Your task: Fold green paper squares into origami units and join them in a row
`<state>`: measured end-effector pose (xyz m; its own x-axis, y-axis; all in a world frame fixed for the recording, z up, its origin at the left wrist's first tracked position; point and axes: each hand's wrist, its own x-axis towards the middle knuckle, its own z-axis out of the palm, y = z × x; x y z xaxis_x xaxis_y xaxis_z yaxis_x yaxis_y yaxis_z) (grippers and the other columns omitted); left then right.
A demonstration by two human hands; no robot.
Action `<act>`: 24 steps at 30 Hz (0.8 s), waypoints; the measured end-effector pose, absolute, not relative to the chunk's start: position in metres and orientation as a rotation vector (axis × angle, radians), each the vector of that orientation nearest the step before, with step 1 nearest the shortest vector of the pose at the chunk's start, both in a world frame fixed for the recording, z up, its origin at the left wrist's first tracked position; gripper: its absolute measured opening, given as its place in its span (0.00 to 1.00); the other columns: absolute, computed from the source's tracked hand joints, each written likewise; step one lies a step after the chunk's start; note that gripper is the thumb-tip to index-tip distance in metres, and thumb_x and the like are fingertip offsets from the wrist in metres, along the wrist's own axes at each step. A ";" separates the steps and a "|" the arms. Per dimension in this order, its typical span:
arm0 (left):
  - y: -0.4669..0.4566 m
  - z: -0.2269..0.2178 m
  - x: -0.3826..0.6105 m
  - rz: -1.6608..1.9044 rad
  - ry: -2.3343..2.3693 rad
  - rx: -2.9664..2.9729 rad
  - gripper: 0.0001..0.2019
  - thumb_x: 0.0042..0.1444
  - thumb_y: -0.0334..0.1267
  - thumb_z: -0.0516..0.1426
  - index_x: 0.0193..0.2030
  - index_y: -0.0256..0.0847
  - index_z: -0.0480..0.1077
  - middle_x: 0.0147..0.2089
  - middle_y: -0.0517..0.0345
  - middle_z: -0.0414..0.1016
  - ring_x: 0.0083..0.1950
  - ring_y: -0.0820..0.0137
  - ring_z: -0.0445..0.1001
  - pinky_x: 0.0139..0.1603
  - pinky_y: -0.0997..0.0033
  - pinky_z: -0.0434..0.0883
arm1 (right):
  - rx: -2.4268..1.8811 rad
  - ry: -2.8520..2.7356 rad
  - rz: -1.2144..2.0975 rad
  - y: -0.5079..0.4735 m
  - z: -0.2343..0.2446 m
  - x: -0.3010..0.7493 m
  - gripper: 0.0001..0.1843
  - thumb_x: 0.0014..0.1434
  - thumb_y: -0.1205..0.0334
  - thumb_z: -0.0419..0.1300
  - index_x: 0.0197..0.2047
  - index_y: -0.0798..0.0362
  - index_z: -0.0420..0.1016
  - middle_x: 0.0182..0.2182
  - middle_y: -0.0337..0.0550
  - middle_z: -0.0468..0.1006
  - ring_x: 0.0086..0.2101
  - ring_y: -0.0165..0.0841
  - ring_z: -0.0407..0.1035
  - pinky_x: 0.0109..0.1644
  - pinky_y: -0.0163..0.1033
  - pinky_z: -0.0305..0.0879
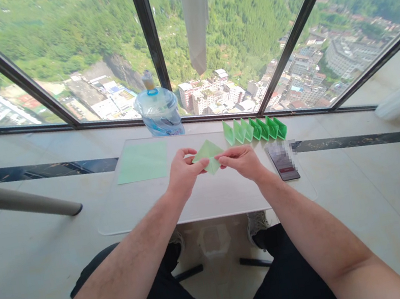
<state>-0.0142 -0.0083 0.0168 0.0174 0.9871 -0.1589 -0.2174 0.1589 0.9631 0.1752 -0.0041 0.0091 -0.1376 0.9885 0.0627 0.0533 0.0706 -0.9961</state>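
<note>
Both hands hold a light green folded paper (pixel 209 155), diamond-shaped, just above the small white table (pixel 209 199). My left hand (pixel 183 173) pinches its left corner with thumb and fingers closed. My right hand (pixel 240 160) pinches its right edge the same way. A stack of flat light green paper sheets (pixel 143 161) lies on the table to the left. A row of several folded green paper pieces (pixel 254 129) stands upright at the table's far right edge.
A dark phone (pixel 283 161) lies on the table right of my right hand. A large clear water jug (pixel 158 110) stands behind the table by the window. A grey pole (pixel 19 201) slants in from the left. White cloth (pixel 194 11) hangs above.
</note>
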 end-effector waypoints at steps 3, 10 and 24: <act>-0.008 0.014 -0.011 1.144 1.120 0.868 0.32 0.36 0.39 0.72 0.49 0.38 0.66 0.35 0.55 0.80 0.32 0.66 0.78 0.38 0.63 0.75 | -1.159 -1.431 1.170 -0.005 0.005 0.170 0.12 0.46 0.54 0.71 0.32 0.53 0.85 0.23 0.42 0.80 0.26 0.31 0.71 0.30 0.37 0.67; -0.007 0.009 -0.009 1.241 1.132 0.938 0.25 0.36 0.38 0.71 0.43 0.37 0.71 0.34 0.57 0.80 0.32 0.68 0.76 0.35 0.69 0.71 | -1.158 -1.346 1.219 -0.005 0.001 0.159 0.33 0.47 0.57 0.71 0.57 0.50 0.74 0.24 0.33 0.77 0.24 0.29 0.69 0.29 0.35 0.65; -0.012 0.010 -0.005 1.264 1.203 1.012 0.20 0.36 0.38 0.70 0.37 0.39 0.71 0.28 0.62 0.78 0.26 0.72 0.72 0.30 0.73 0.67 | -1.291 -1.434 1.137 -0.009 0.005 0.159 0.16 0.48 0.52 0.69 0.21 0.53 0.73 0.17 0.33 0.69 0.22 0.25 0.57 0.26 0.35 0.51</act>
<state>-0.0045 -0.0117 0.0095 -0.0714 0.9936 -0.0878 -0.1363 0.0775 0.9876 0.1588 -0.0086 0.0046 -0.0819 0.9962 0.0283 0.1994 0.0442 -0.9789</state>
